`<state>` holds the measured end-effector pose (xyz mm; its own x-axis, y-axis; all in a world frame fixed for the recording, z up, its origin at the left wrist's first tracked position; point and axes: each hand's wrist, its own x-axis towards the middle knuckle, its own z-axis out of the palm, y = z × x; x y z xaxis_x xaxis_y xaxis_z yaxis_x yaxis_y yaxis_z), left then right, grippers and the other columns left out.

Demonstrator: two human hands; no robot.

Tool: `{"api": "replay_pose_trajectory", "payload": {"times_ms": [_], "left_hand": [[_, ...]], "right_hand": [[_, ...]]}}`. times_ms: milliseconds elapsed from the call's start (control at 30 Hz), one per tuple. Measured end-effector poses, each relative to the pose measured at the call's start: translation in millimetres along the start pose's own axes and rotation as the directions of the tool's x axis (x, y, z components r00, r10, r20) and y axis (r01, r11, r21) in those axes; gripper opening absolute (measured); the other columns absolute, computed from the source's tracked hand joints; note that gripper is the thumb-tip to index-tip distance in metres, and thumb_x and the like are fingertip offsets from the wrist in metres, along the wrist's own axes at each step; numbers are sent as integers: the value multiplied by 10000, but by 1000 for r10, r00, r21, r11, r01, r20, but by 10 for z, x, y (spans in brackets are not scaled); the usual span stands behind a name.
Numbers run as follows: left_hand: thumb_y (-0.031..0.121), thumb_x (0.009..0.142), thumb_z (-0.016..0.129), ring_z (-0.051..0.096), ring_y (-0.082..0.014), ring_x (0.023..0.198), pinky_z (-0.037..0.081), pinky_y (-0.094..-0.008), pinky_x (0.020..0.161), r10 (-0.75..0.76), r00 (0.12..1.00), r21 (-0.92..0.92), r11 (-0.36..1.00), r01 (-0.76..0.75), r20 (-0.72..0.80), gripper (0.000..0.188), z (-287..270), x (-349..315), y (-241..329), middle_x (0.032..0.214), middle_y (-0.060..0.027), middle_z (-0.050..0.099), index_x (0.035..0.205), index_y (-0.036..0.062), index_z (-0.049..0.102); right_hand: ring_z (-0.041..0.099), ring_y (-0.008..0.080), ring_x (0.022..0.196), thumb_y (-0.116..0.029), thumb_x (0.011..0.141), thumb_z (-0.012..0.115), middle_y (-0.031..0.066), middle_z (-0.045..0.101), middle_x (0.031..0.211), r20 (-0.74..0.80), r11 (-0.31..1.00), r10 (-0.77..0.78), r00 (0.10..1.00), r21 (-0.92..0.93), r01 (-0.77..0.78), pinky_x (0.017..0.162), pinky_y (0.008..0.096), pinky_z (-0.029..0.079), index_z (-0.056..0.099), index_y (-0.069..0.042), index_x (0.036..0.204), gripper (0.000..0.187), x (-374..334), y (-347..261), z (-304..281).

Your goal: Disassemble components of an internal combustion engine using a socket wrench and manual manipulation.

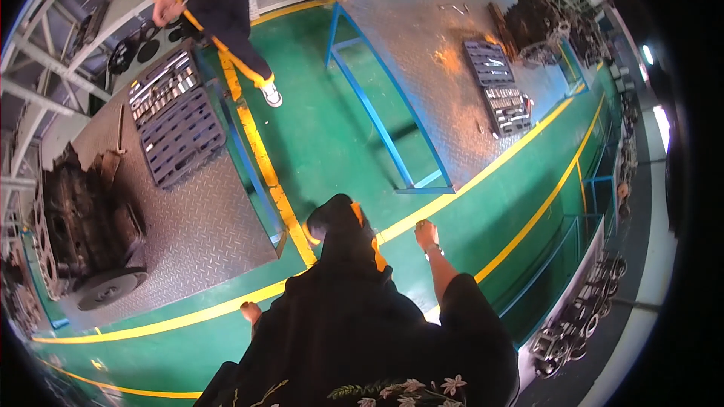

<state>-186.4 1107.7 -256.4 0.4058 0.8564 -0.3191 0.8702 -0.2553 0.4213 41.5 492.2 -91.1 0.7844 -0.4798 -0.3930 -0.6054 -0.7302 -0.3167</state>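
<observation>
My left hand [250, 310] hangs low at my left side, small in view, its fingers curled in and nothing seen in it. My right hand [427, 234] is held out at my right over the green floor, closed in a loose fist, with a band at the wrist. Neither hand touches anything. On the metal-topped table [204, 234] to the left lie an open socket tool case [181, 132] and a dark engine block [83, 218]. A second open tool case [498, 90] lies on the right table [460, 147].
A blue metal frame [377, 124] edges the right table. Another person [219, 15] stands at the far left, holding a long, thin silvery thing. Another engine [532, 26] sits far right. Metal parts [577, 324] line the right side. Yellow lines [260, 173] mark the floor.
</observation>
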Motion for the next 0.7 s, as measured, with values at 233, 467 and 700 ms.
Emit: {"api": "replay_pose_trajectory", "payload": {"times_ms": [233,467,700], "left_hand": [[65,728,600,618,-385,849,518,-476,727,413,903,-92,901,-424,-119,281,850,286,1758,896,-192,643,1001,15,642],[110,756,517,599,-378,812,487,-487,699,562,188,281,-83,-956,806,135,2071,315,5611,798,-187,598,778,22,616],[128,742,520,612,-411,727,501,-487,677,885,323,-118,379,-918,334,120,3870,-722,8467,742,-197,629,698,41,589]], "right_hand": [[661,385,722,-217,886,525,182,672,741,-252,985,-24,967,157,65,685,434,522,675,-31,850,241,1346,-470,68],[647,165,642,-183,946,501,101,691,780,-146,663,222,964,748,-40,603,301,512,635,48,965,268,1704,-618,-175],[688,248,621,-156,887,532,146,701,737,-100,731,498,861,583,-355,598,367,540,690,-13,834,219,1207,-637,165]]}}
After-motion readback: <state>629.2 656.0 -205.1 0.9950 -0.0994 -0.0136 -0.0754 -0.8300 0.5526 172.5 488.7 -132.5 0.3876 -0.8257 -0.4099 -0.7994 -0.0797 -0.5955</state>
